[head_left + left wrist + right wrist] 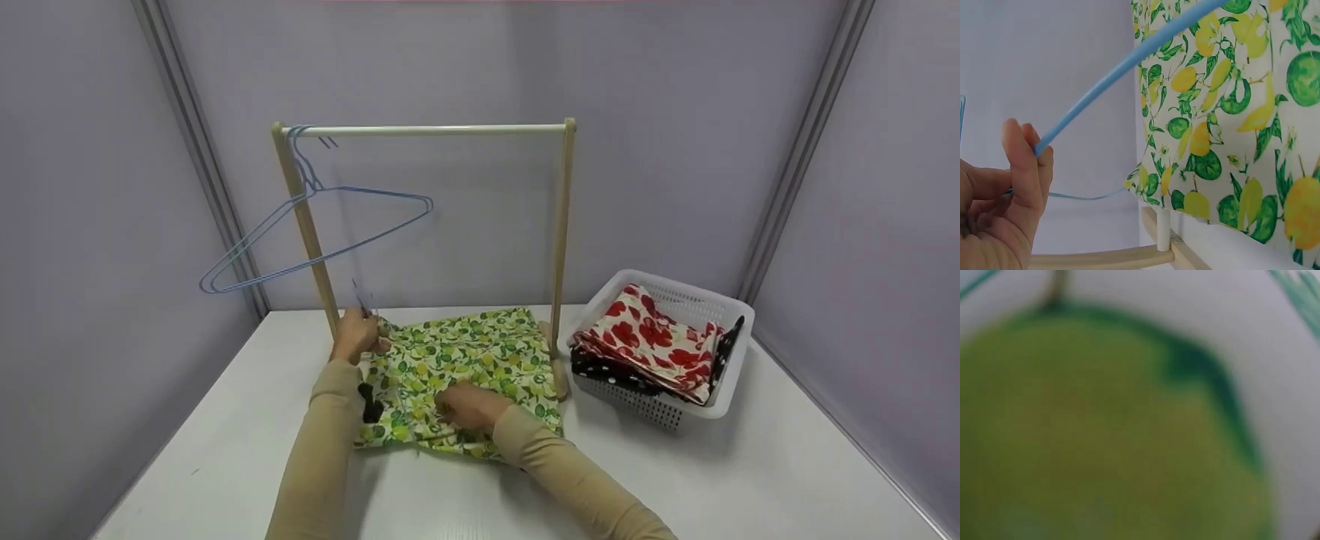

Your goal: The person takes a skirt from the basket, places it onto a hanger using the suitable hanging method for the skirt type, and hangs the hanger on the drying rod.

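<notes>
While the left hand (356, 334) grips a hanger (1140, 52), the right hand (472, 406), its hold unclear, is at cloth (457, 352) that looks soft, light and best held by its edges.

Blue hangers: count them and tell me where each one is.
3 visible: two blue hangers hang at the left end of the white rail; the left hand holds the third hanger beside the fruit-print cloth. More may be hidden.

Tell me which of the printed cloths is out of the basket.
The lemon-print cloth, spread out left of the white basket; the red-flowered cloth and the black dotted cloth beneath it both lie inside.
</notes>
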A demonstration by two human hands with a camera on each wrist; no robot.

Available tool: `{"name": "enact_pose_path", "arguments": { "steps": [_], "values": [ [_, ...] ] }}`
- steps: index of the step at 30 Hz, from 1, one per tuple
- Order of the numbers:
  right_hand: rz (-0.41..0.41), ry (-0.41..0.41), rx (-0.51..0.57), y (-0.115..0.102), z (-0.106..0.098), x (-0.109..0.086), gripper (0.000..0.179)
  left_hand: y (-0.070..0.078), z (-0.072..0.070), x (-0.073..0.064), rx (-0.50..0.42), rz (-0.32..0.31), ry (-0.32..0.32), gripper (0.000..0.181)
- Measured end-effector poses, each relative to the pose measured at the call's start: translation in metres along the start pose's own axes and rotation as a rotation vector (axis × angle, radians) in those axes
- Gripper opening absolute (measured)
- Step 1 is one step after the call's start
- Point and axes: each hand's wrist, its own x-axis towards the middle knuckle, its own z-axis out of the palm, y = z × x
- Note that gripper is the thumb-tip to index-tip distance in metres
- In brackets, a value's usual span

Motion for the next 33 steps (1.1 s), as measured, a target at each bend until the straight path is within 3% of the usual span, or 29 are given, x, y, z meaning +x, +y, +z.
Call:
{"name": "enact_pose_path", "arguments": {
  "steps": [2,7,11,14,23,33],
  "values": [
    [-0.009,-0.003,0.011,0.002,0.0,0.0,0.013,0.0,-0.001,-0.001,-0.048,-0.016,-0.019,0.035],
    [-0.017,0.001,0.042,0.006,0.0,0.001,0.011,0.003,-0.002,-0.003,-0.072,-0.038,-0.085,0.031],
    [-0.02,0.014,0.049,0.007,0.001,0.002,0.011,0.004,0.001,-0.005,-0.055,-0.016,-0.164,0.031],
    [-0.019,0.015,0.044,0.007,0.001,0.002,0.011,0.003,0.004,-0.005,-0.047,0.011,-0.176,0.031],
    [-0.084,0.023,0.006,0.006,0.001,0.002,0.01,-0.004,0.011,-0.003,-0.121,0.038,-0.091,0.035],
    [-0.082,0.027,0.0,0.009,0.0,0.0,0.008,-0.002,0.016,-0.006,-0.076,0.037,0.001,0.034]
  ]
}}
